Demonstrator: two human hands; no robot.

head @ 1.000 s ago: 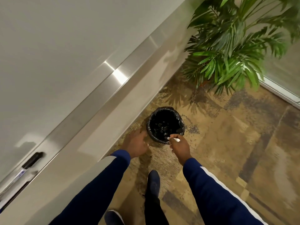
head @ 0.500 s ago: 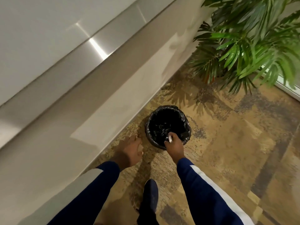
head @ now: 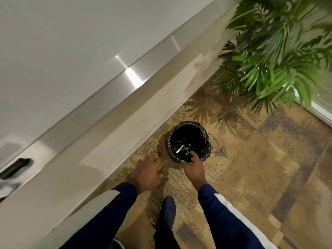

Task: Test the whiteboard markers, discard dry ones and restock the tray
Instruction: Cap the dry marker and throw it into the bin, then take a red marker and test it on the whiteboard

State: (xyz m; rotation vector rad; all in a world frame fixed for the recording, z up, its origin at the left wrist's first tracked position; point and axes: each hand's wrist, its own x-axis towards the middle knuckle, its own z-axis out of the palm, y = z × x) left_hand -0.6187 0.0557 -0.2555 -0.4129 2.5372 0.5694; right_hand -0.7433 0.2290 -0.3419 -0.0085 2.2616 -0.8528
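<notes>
Whiteboard: one whiteboard point(head: 53, 42) is recorded.
Tray: one tray point(head: 100, 103) is noted along the board's lower edge.
Bin: one bin point(head: 168, 143), lined in black, is counted.
Markers: two are counted, a white marker point(head: 180, 149) in the bin and a dark marker point(head: 16, 167) on the tray. A blurred item beside the latter could not be identified.
Hands: two are counted, the left hand point(head: 146, 174) and the right hand point(head: 195, 168).
Sleeves: two blue sleeves are recorded, left sleeve point(head: 107, 221) and right sleeve point(head: 233, 221).
Shoes: one shoe point(head: 168, 211) is seen whole. A second shoe point(head: 117, 244) is partly seen at the bottom edge.
Plant: one plant point(head: 278, 51) is counted.
</notes>
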